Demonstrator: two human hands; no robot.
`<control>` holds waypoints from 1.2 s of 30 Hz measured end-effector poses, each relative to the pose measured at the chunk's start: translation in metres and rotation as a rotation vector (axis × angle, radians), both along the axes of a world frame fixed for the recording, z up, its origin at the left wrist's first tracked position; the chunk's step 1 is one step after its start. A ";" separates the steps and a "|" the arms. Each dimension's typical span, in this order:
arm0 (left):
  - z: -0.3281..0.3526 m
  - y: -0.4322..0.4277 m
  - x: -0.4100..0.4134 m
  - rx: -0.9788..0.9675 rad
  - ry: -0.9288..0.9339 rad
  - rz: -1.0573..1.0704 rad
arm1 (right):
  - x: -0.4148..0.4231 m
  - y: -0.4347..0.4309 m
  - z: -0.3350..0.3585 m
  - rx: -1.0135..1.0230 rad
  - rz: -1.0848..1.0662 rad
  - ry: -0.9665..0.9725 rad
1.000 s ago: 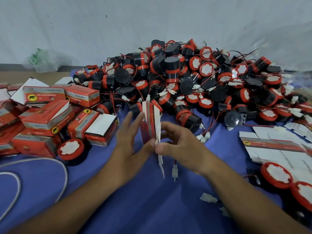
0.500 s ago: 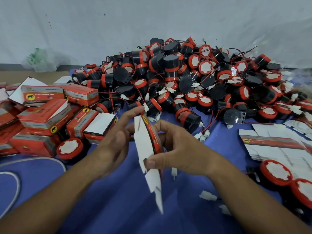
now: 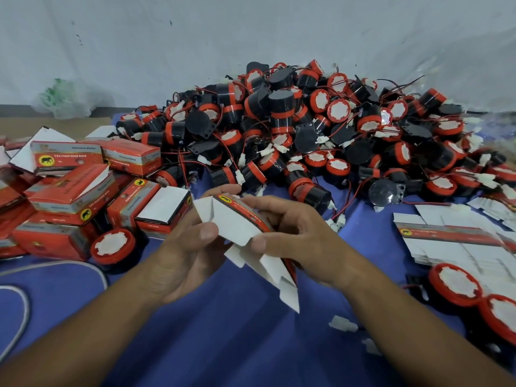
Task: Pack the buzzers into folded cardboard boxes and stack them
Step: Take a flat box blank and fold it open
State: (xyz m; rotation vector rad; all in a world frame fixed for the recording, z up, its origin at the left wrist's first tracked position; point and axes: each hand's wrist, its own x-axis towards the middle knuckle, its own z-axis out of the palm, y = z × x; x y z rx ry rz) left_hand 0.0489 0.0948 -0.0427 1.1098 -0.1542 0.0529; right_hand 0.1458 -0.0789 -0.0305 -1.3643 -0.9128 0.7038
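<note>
**Left hand (image 3: 190, 255) and right hand (image 3: 301, 236) gripping one part-folded cardboard box (image 3: 234, 224)**

Far left: white cable (image 3: 16, 311) looped on the blue tabletop (image 3: 223, 344). Beside it, jumbled red folded boxes (image 3: 69, 191), some with white flaps up, and a lone buzzer (image 3: 113, 245) just in front, face up. Centre, held above the tabletop: left hand curled round the cardboard box's left end, thumb pressed on its white inner face. Right hand wrapped over the red printed side, thumb pinching the lower white edge. White flaps hanging loose beneath, toward the camera. Behind the hands, against the pale wall: big heap of buzzers (image 3: 293, 127), black and red, wires tangled. Right: stack of flat box blanks (image 3: 452, 241), with more buzzers (image 3: 455, 283) near the lower edge.
</note>
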 end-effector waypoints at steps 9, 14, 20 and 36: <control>-0.005 -0.006 0.003 0.061 0.038 0.030 | -0.005 0.002 0.002 -0.034 -0.117 -0.141; -0.004 -0.006 0.003 0.038 0.025 -0.043 | 0.005 -0.001 -0.001 0.052 -0.178 -0.019; 0.002 -0.012 0.001 -0.137 0.060 0.024 | -0.001 0.008 -0.011 -0.001 -0.145 -0.066; -0.002 -0.016 0.005 -0.077 0.081 0.072 | 0.001 0.006 0.000 0.087 -0.315 0.082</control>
